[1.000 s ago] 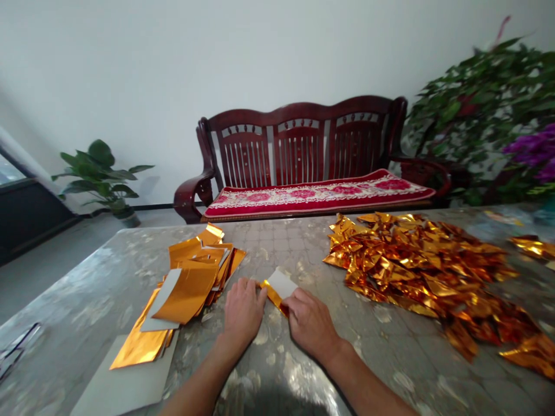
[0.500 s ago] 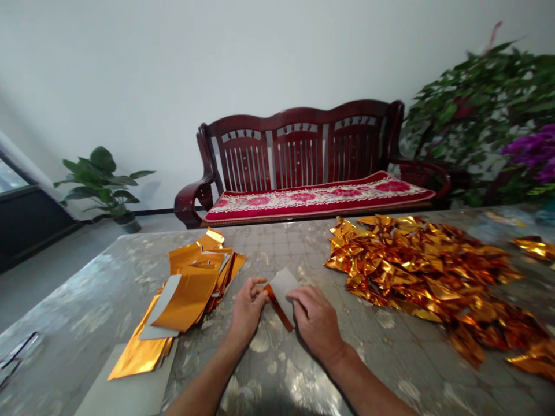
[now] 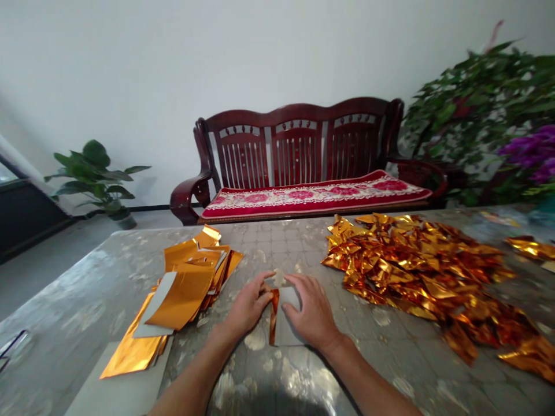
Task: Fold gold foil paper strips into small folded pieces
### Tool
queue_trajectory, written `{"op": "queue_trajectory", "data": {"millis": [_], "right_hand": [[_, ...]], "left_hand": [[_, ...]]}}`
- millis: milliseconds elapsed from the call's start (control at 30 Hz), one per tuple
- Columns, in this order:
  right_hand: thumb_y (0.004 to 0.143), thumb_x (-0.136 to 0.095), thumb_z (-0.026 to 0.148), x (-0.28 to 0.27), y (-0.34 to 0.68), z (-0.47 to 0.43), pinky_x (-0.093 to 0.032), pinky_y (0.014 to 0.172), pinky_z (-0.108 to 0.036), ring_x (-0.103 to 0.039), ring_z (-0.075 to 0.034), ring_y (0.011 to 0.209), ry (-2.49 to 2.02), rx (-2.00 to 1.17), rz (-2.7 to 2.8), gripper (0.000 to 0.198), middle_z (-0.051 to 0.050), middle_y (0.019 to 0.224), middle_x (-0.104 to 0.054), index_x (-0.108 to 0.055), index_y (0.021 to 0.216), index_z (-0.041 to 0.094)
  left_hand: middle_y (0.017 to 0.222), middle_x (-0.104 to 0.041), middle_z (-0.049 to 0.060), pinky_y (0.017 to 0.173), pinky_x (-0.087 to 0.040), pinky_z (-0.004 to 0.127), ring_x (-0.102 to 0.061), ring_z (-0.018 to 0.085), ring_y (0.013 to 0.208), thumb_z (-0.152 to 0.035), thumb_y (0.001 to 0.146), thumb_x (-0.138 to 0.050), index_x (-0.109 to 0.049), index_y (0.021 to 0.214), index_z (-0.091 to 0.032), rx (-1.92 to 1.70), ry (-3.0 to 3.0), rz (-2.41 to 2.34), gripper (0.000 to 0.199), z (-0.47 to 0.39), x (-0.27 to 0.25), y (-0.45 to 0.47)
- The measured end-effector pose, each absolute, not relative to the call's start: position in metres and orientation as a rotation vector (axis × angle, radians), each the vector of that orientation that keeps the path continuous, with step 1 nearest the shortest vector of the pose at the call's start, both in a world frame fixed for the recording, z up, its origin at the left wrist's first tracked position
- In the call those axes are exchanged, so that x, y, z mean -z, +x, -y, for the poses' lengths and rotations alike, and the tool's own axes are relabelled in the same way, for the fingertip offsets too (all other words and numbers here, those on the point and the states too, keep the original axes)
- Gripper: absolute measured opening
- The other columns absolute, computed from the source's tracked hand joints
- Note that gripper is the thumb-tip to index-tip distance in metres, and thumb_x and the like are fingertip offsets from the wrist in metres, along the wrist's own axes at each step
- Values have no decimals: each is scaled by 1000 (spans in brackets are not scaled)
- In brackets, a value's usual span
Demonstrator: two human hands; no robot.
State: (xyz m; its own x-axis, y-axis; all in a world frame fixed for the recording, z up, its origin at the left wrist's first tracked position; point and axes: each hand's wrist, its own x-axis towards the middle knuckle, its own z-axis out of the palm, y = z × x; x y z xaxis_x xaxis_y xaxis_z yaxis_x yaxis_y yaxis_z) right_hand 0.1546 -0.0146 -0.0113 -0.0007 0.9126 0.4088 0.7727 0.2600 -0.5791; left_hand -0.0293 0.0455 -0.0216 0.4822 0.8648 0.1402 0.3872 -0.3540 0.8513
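A sheet of foil paper (image 3: 289, 330) lies on the table before me, pale grey back up, with a narrow copper-gold strip folded over along its left side. The thumb and fingers of my left hand (image 3: 250, 303) close on the upper end of that strip. On the sheet's right part rests my right hand (image 3: 313, 312), thumb on the grey face and forefinger at the far edge; its other fingers are partly hidden. To the left is a loose stack of flat gold foil sheets (image 3: 184, 294). A large pile of folded gold foil pieces (image 3: 411, 260) spreads out at the right.
A grey patterned cover lies over the table (image 3: 217, 370). Behind stands a dark red wooden bench (image 3: 295, 138) with a floral red cushion (image 3: 312, 196). A glasses-like object (image 3: 13, 349) sits at the left edge. Potted plants (image 3: 97, 179) flank the bench.
The foil sheet has turned from slanted to nearly square to me and lies lower on the table. My right hand has moved from pinching its edge to lying over it. The view has shifted slightly.
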Motion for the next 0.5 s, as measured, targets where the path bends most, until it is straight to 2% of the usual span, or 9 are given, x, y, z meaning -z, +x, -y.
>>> {"op": "queue_trajectory", "data": {"millis": [167,333,500], "right_hand": [[73,-60,16,16,152,12,-38,102,-39,-54,-23,112,-1612,-343,1797,50,-6,118,-66,-60,122,22],[75,-60,20,16,153,10,-40,101,-38,-56,-23,111,-1627,-401,1754,47,-6,119,-66,-61,122,22],[74,-62,20,15,151,11,-40,98,-37,-59,-23,108,-1665,-394,1756,49,-6,115,-68,-61,123,24]], "left_hand": [[77,-65,-2,82,-46,32,-61,17,77,-17,86,-52,-48,135,-20,-771,1997,-1049,49,-45,19,-27],[82,-68,0,85,-45,34,-63,18,83,-16,86,-53,-49,135,-20,-789,2009,-1075,50,-46,22,-26],[80,-68,-1,87,-45,33,-63,18,83,-17,85,-54,-48,135,-19,-803,1975,-1064,50,-45,21,-24]]}}
